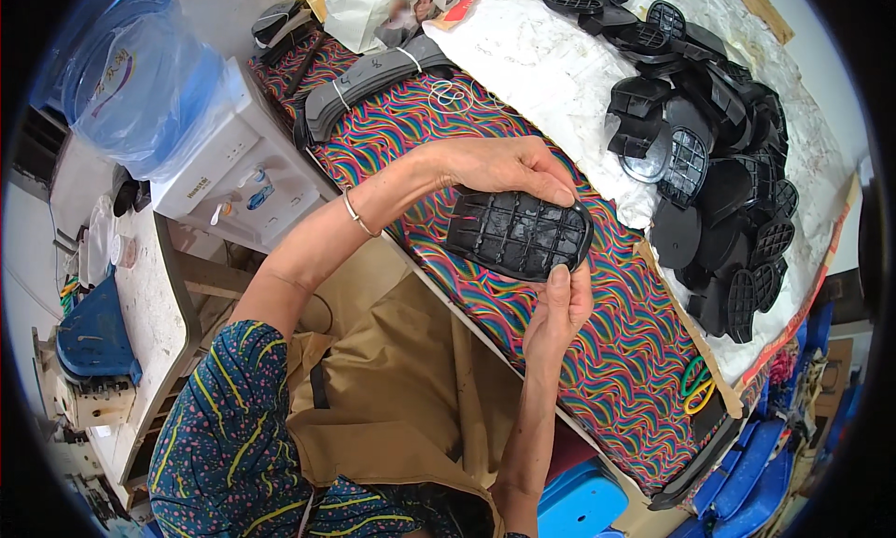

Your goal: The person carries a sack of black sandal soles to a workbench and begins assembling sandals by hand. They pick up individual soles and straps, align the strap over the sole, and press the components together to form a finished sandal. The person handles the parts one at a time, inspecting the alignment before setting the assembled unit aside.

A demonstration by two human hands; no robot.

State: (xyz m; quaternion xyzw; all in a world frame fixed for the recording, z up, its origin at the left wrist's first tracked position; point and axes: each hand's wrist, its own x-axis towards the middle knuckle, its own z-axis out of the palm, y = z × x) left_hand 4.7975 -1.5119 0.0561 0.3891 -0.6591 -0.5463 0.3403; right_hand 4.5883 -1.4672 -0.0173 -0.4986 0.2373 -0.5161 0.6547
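Between my two hands is a black shoe heel piece (509, 232) with a raised grid of ribs, its ribbed face up. My left hand (518, 169) grips its far edge, thumb on top and fingers hidden beneath. My right hand (558, 305) pinches the near right edge with the thumb on the rim. The piece is held over a table with a multicoloured wavy cloth (616, 351). To the right, a heap of similar black ribbed heel pieces (723, 193) lies on a white sheet (532, 43).
A bundle of grey curved strips (373, 81) lies at the table's far left beside loose elastic bands (451, 96). Green- and yellow-handled scissors (698, 389) rest near the right corner. On the left stand a water dispenser (238, 165) and a sewing machine (98, 337). A blue stool (583, 501) is below.
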